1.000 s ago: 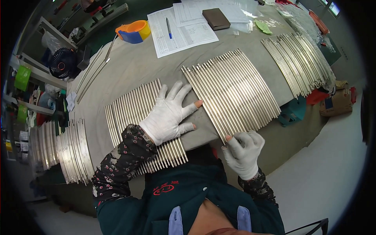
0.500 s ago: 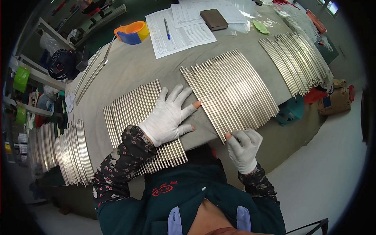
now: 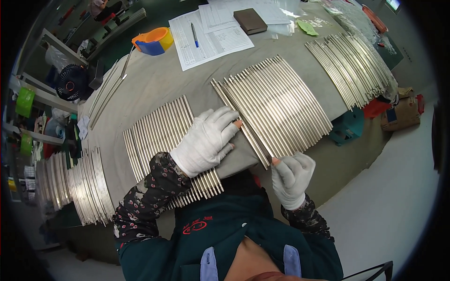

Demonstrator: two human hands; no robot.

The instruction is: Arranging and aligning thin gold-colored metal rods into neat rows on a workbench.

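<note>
Thin silvery metal rods lie side by side in a wide row (image 3: 281,103) on the grey-covered table. A narrow strip of rod (image 3: 253,146) is set slightly apart along its left side. My left hand (image 3: 201,140), in a white glove with bare fingertips, reaches over a second row of rods (image 3: 159,124). Its fingers are fairly straight, and one bare fingertip touches the separated rod. My right hand (image 3: 294,180), gloved alike, is closed at the near end of the wide row, thumb and finger pinching a rod's end.
More rods lie at the far right (image 3: 349,70) and far left (image 3: 91,187). Behind are paper sheets (image 3: 211,47) with a pen (image 3: 194,35), a dark brown notebook (image 3: 250,21) and an orange-and-blue tape dispenser (image 3: 153,42). A small dark fan (image 3: 71,83) stands at left.
A rod strip has come away leftward from the wide row, leaving a narrow gap. My left hand's fingers have drawn closer together. The right hand stays at the near rod ends.
</note>
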